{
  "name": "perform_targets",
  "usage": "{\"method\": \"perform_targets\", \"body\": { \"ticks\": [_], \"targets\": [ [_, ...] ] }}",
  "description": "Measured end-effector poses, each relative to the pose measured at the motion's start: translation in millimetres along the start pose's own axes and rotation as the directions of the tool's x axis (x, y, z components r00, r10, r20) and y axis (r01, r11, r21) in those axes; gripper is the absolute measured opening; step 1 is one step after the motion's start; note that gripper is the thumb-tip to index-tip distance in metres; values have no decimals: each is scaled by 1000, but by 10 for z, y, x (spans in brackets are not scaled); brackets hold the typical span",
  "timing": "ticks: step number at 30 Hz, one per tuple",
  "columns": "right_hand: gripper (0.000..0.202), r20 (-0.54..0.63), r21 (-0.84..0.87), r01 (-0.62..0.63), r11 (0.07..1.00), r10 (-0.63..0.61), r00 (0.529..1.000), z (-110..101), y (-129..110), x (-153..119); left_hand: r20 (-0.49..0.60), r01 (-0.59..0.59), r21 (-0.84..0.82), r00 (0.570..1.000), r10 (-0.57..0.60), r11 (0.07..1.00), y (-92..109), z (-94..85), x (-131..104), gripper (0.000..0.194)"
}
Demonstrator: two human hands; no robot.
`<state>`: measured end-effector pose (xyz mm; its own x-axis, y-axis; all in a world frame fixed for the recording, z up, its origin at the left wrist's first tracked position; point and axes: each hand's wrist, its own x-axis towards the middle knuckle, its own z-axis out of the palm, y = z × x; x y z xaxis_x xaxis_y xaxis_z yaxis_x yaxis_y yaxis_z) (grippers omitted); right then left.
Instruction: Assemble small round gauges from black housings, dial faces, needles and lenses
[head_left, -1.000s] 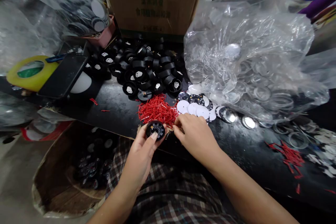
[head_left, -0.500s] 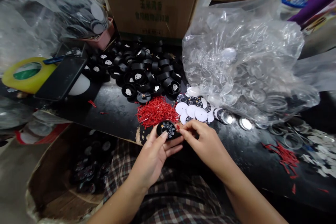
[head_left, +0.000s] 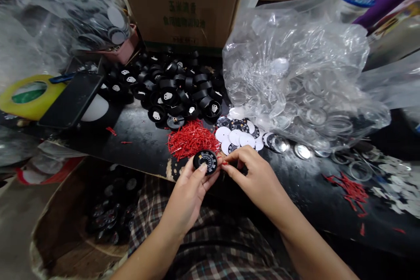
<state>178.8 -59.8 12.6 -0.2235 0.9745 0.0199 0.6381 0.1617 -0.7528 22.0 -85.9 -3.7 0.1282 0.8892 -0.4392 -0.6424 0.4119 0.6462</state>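
Note:
My left hand [head_left: 193, 186] holds a round black dial [head_left: 205, 162] face up, its thumb on the printed face. Just right of the dial, my right hand [head_left: 244, 166] pinches a small red pointer [head_left: 224, 163] between thumb and forefinger. Behind the dial lies a heap of red pointers [head_left: 193, 139]. White and black printed discs [head_left: 246, 140] are spread to the right of that heap. Many black round housings [head_left: 168, 96] are piled farther back.
A clear plastic bag [head_left: 295, 70] of transparent covers fills the back right. Cardboard box [head_left: 183, 8] stands behind the housings. At left are yellow tape [head_left: 54, 96] and a dark phone [head_left: 72, 100]. A large bin [head_left: 52, 223] sits below the table edge.
The whole view has shifted slightly, moving the scene a little left. My right fingers and the red pointer are now slightly apart from the dial, and my left fingers are more curled beneath it.

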Motion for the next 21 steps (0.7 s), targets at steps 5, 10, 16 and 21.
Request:
{"method": "perform_targets", "body": {
  "ticks": [5,10,16,21],
  "targets": [
    [7,49,69,-48,996,45,998,-72,-4,-35,15,-116,113,993,115,987,-49,-28,-45,22],
    [15,20,121,-24,992,22,1000,-110,-87,-64,-7,-159,133,987,161,978,-23,-2,-34,38],
    [14,-2,61,57,996,-57,998,-74,-211,-102,10,-110,241,994,111,964,-90,68,71,28],
    [13,-10,-54,71,996,-71,997,-66,-226,-93,83,-148,285,988,130,947,-117,87,50,21]
  ]
}}
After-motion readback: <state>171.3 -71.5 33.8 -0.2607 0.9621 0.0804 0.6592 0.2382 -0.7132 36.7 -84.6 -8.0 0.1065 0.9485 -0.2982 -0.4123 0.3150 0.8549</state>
